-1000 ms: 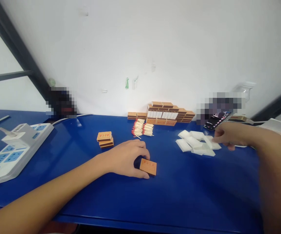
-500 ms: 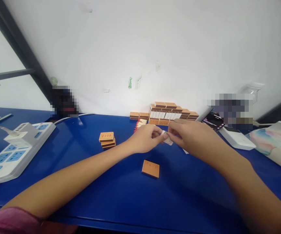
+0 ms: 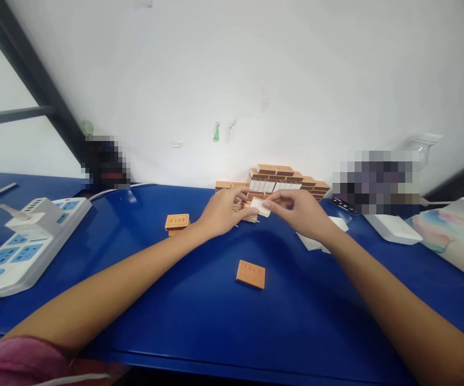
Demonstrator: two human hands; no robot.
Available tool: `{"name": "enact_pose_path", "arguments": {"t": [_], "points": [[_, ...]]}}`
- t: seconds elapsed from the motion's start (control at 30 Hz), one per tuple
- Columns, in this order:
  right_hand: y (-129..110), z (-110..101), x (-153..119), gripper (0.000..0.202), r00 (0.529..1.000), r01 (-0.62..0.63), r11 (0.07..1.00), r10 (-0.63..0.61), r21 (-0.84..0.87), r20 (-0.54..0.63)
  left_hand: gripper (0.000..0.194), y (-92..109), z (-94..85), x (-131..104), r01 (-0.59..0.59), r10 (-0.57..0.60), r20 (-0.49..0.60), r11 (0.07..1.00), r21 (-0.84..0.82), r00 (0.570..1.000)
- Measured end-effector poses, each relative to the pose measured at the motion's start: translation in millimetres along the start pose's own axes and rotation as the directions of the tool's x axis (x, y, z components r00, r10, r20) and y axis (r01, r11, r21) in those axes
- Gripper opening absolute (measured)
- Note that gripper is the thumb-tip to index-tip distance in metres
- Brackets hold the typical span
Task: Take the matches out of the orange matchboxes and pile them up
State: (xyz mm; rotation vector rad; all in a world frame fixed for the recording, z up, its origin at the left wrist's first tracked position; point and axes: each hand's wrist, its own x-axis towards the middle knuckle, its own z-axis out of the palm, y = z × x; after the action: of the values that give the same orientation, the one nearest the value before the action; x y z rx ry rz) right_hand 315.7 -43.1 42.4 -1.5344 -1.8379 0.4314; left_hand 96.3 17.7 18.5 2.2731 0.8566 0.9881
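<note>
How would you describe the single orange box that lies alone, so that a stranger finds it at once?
Start at the blue table and look between the person's two forearms. There the orange matchbox lies flat, nearer the front edge than anything else. Unlike the small stack and the wall pile, it touches nothing.

The blue tabletop (image 3: 167, 279) carries a lone matchbox sleeve (image 3: 250, 274), stacked sleeves (image 3: 177, 222), loose matches (image 3: 248, 213), white trays (image 3: 316, 242) and a power strip (image 3: 19, 244).

Bare blue table (image 3: 143, 279) lies open around the lone matchbox (image 3: 250, 274); stacked matchboxes (image 3: 286, 182) line the wall
</note>
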Motion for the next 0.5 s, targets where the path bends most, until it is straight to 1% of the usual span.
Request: {"name": "enact_pose_path", "arguments": {"t": [0.03, 0.07, 0.1, 0.13, 0.2, 0.3, 0.4, 0.5], "points": [[2, 5, 2, 0.032, 0.998, 0.035, 0.998, -0.038, -0.043, -0.057, 0.064, -1, -0.5, -1, -0.082, 0.086, -0.032, 0.99, 0.113, 0.996], [5, 11, 4, 0.027, 0.992, 0.073, 0.994, -0.081, -0.082, -0.1, 0.073, -2, -0.6, -1, -0.151, 0.162, -0.038, 0.964, 0.217, 0.986], [8, 16, 6, 0.023, 0.984, 0.112, 0.987, -0.126, -0.113, -0.126, 0.08, -2, -0.4, -2, -0.199, 0.216, -0.023, 0.931, 0.305, 0.976], [10, 22, 7, 0.019, 0.975, 0.153, 0.978, -0.173, -0.138, -0.142, 0.083, -2, 0.2, -3, -0.226, 0.243, -0.002, 0.902, 0.368, 0.97], [16, 31, 10, 0.015, 0.947, 0.242, 0.953, -0.273, -0.182, -0.169, 0.085, -2, 2.1, -5, -0.244, 0.257, 0.032, 0.863, 0.442, 0.966], [22, 42, 12, 0.012, 0.888, 0.362, 0.901, -0.412, -0.241, -0.207, 0.085, -4, 5.1, -6, -0.247, 0.259, 0.048, 0.832, 0.497, 0.965], [24, 46, 12, 0.012, 0.846, 0.419, 0.864, -0.483, -0.279, -0.224, 0.082, -7, 7.0, -6, -0.222, 0.229, 0.052, 0.821, 0.526, 0.972], [22, 46, 9, 0.013, 0.825, 0.443, 0.839, -0.52, -0.316, -0.221, 0.079, -8, 7.8, -6, -0.197, 0.201, 0.053, 0.814, 0.546, 0.978]]}}
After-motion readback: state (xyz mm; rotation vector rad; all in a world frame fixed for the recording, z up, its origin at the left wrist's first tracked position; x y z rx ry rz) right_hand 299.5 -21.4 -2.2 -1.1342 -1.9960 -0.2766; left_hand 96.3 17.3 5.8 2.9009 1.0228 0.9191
